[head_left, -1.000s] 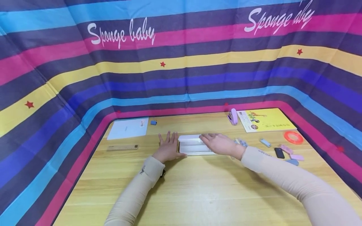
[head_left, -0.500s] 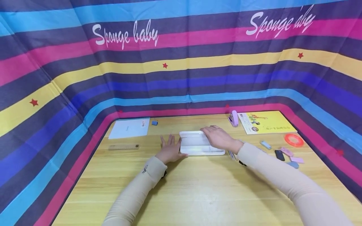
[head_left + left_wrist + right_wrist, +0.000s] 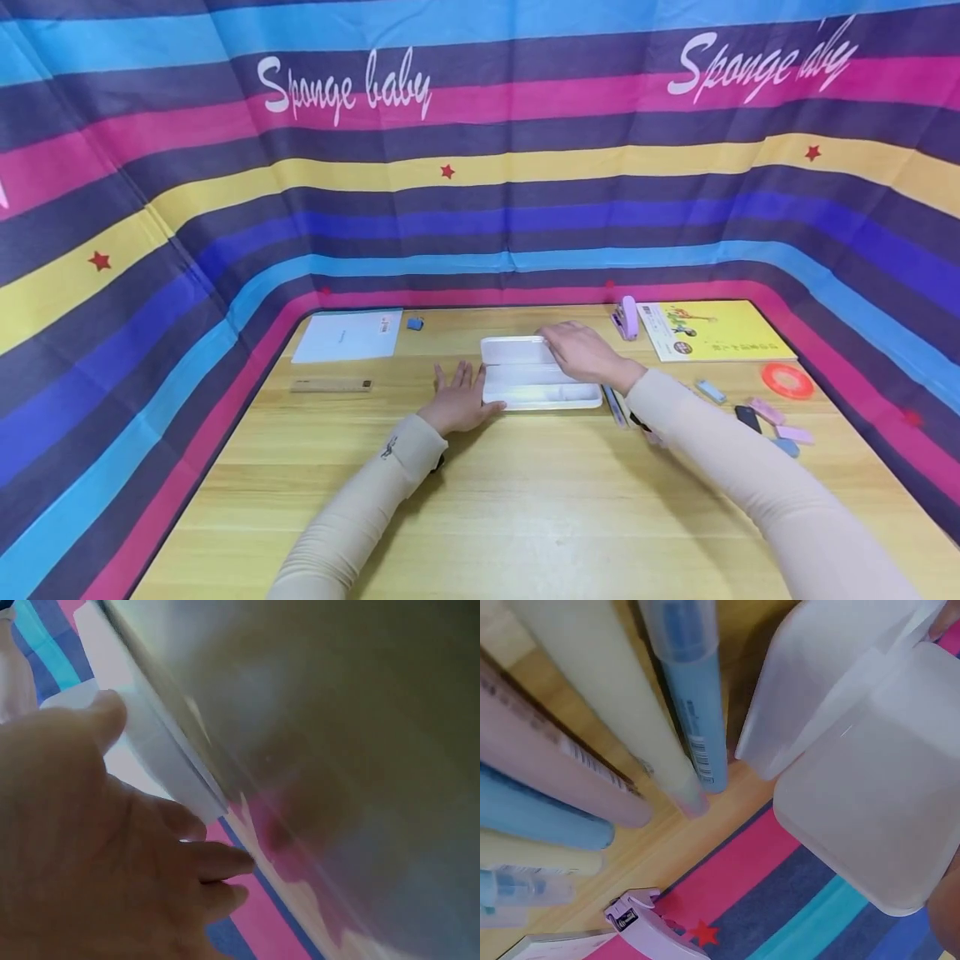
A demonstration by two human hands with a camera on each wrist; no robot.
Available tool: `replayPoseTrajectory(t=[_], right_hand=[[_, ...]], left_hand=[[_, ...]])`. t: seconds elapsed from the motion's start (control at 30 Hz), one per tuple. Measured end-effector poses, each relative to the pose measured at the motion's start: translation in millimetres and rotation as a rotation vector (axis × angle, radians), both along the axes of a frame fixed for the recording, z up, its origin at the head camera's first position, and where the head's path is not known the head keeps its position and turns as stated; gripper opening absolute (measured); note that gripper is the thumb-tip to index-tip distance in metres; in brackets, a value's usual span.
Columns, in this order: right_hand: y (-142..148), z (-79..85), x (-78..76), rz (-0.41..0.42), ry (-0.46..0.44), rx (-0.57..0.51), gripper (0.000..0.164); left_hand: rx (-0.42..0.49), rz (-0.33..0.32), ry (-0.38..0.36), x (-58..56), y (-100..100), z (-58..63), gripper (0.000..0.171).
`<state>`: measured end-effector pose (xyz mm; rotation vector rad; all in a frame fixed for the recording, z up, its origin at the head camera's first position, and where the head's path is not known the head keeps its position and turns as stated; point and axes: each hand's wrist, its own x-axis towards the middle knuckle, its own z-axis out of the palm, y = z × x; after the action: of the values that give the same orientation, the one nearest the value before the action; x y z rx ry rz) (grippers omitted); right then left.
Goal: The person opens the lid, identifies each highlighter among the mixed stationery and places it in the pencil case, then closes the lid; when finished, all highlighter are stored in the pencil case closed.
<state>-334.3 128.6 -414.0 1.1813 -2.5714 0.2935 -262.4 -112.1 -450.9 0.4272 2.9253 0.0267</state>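
Observation:
A white pencil case [image 3: 540, 395] lies opened on the table, its lid [image 3: 512, 351] tipped back toward the far side and its inside bare. My left hand [image 3: 459, 407] rests at the case's left end, fingers spread and mostly straight, the thumb along the front corner. In the left wrist view that thumb lies against the white case wall [image 3: 142, 720]. Over the lid's right part, my right hand [image 3: 581, 353] holds the upper edge with bent fingers; its thumb is hidden. The right wrist view shows the lid [image 3: 870, 802] raised from the base [image 3: 810, 682], fingertips at its rim.
Highlighters [image 3: 694, 712] lie right of the case, partly under the right forearm. Further right are erasers [image 3: 793, 435], a black piece [image 3: 747, 418] and an orange tape roll [image 3: 787, 381]. A purple stapler [image 3: 626, 318], yellow book [image 3: 720, 331], white booklet [image 3: 347, 337], blue sharpener-like piece [image 3: 415, 323] and ruler [image 3: 331, 385] surround it.
The right hand has moved up and away with the lid, which has swung further back, so more of the case's inside shows. The left hand has stayed at the left end.

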Motion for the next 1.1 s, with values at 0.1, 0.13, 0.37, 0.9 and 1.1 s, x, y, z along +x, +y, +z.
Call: replayPoseTrajectory(t=[0.1, 0.13, 0.37, 0.9, 1.1], right_hand=[[-1.0, 0.8, -1.8, -0.002, -0.005, 0.003, 0.028], [-1.1, 1.7, -2.6, -0.002, -0.005, -0.002, 0.028], [-5.2, 4.8, -15.1, -0.072, 0.023, -0.018, 0.033], [5.6, -20.1, -34.7, -0.295, -0.086, 0.088, 0.078], [22.6, -10.4, -10.6, -0.276, -0.091, 0.042, 0.078]], left_hand=[[-0.012, -0.003, 0.003, 0.6, 0.2, 0.2, 0.085], [-0.01, -0.005, 0.007, 0.9, 0.7, 0.7, 0.085], [-0.063, -0.018, 0.079, 2.4, 1.3, 1.4, 0.085], [-0.074, -0.02, 0.071, 0.1, 5.6, -7.4, 0.086], [-0.04, -0.011, 0.012, -1.0, 2.3, -4.4, 0.088]])
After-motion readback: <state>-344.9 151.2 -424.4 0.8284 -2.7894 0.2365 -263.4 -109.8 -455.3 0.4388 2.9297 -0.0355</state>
